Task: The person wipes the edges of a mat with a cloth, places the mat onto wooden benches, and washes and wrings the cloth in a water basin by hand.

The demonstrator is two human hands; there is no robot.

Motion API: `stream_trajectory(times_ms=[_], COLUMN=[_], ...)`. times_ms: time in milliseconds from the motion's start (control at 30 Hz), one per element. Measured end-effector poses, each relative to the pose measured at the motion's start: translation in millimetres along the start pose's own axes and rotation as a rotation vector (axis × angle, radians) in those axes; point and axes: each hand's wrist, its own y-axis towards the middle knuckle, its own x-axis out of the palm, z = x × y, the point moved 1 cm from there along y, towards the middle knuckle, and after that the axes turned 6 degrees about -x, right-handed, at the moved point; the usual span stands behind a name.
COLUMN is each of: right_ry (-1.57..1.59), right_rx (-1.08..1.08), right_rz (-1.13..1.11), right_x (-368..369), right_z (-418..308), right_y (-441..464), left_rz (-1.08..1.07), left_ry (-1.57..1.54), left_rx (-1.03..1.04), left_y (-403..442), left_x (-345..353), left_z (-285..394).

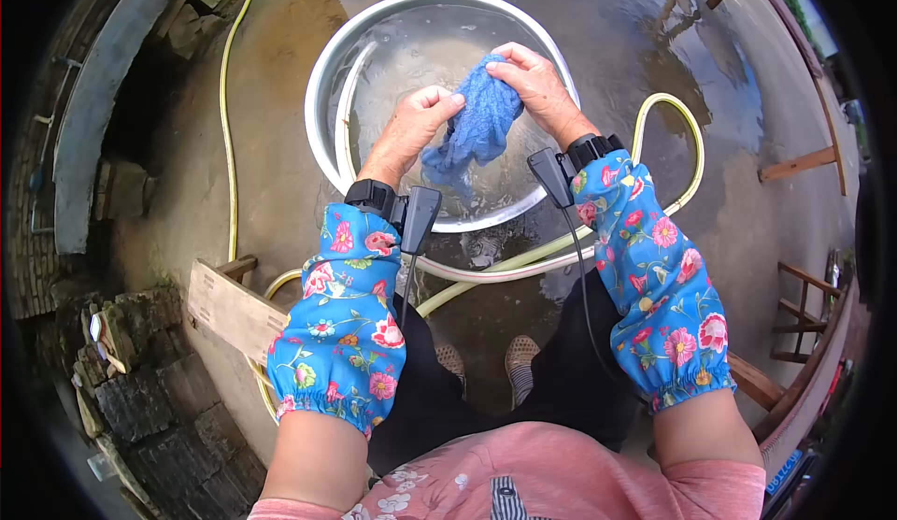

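Note:
A wet blue cloth [486, 113] hangs bunched over a wide metal basin [322, 81] of cloudy water, its lower end at or just above the surface. My right hand [539, 85] pinches the cloth's upper right part between thumb and fingers. On the other side, my left hand [416, 126] is closed with thumb and fingertips at the cloth's left edge. A pale hose end [353, 99] dips into the basin along its left wall. Folds of the cloth hide some of my fingertips.
A yellow-green hose [227, 99] runs down the left and loops in front of the basin and to its right. Wooden bench parts [238, 310] stand by my left elbow. Stacked bricks [140, 408] lie at lower left; wooden stools [804, 310] are at right. The concrete floor [645, 15] is wet.

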Motion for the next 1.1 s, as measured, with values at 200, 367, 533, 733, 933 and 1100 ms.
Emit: stream_trajectory(times_ms=[200, 367, 533, 733, 933, 1100], right_ry=[-0.571, -0.807, -0.579, -0.37, -0.97, -0.634], right_rx=[0.115, 0.114, 0.13, -0.185, -0.34, -0.363], right_rz=[-0.242, -0.331, -0.168, -0.023, -0.045, -0.031], right_x=[-17.2, -17.5, 39.9, 96.4, 55.8, 94.6], right_z=[35.9, 99.7, 55.1, 4.3, 42.6, 7.9], right_y=[-12.6, -34.4, -24.0, -32.5, -10.1, -34.1], left_rz=[0.21, 0.537, 0.256, 0.161, 0.374, 0.376], left_ry=[-0.268, -0.071, -0.279, -0.942, -0.508, -0.968], left_rx=[-0.104, -0.379, -0.661, -0.302, -0.471, -0.179], left_y=[5.6, 4.0, -12.0, 28.4, -19.1, -7.1], left_x=[-6.4, 3.2, 34.4, 14.1, 47.2, 37.0], left_z=[-33.9, -48.6, -16.7, -79.9, -12.2, -28.2])
